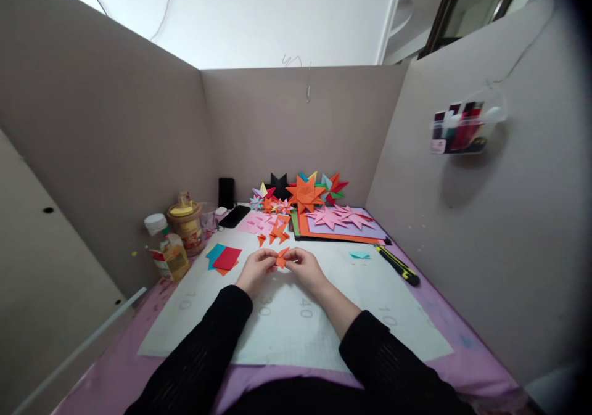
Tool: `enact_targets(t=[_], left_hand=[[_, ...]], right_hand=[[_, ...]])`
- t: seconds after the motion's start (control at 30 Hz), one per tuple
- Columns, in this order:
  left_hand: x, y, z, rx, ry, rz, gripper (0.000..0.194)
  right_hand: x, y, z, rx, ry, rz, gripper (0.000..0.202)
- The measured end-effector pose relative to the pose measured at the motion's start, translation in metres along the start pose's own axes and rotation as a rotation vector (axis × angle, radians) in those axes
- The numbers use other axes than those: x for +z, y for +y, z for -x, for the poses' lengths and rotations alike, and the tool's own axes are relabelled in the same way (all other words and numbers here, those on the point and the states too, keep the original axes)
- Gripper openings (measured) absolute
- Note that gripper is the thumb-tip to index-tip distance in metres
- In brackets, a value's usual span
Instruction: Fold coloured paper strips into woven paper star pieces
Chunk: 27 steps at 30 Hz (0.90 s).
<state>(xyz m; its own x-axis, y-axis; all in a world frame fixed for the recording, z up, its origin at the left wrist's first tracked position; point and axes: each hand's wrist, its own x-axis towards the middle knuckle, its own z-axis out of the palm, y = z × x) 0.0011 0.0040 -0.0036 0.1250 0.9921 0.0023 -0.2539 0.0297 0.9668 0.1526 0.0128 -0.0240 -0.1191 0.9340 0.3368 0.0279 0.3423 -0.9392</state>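
Note:
A small folded orange paper piece (282, 259) is pinched between my two hands, just above the white sheet. My left hand (257, 269) grips its left side with closed fingers, and my right hand (304, 267) grips the right side. Beyond my hands lie several folded orange paper pieces (279, 230). Left of my left hand is a fanned stack of square papers, with a red paper square (227, 258) on top. One folded light-blue paper piece (359, 255) rests on the sheet to the right of my right hand.
A black and yellow box cutter (398, 266) lies at the right edge. Pink paper stars (340, 217) sit on stacked coloured sheets; a large orange star (306, 193) stands behind. On the left are a bottle (171, 256), a brown jar (186, 224) and a phone (234, 216).

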Motion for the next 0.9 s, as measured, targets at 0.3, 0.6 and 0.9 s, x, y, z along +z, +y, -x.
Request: enact_targets(t=[0.3,0.6,0.9], left_hand=[[-0.0023,0.004,-0.0004,0.01,-0.036,-0.199,0.018],[-0.0067,0.0049,0.0,0.268,-0.085,-0.372,0.02],[-0.0064,0.0065,0.0017,0.36,-0.039,-0.408,0.022]], right_hand=[[-0.0042,-0.0066,0.0001,0.0,-0.008,-0.021,0.011],[-0.0086,-0.0057,-0.0016,-0.021,0.024,-0.041,0.012],[-0.0082,-0.0052,-0.0037,-0.002,0.052,-0.13,0.013]])
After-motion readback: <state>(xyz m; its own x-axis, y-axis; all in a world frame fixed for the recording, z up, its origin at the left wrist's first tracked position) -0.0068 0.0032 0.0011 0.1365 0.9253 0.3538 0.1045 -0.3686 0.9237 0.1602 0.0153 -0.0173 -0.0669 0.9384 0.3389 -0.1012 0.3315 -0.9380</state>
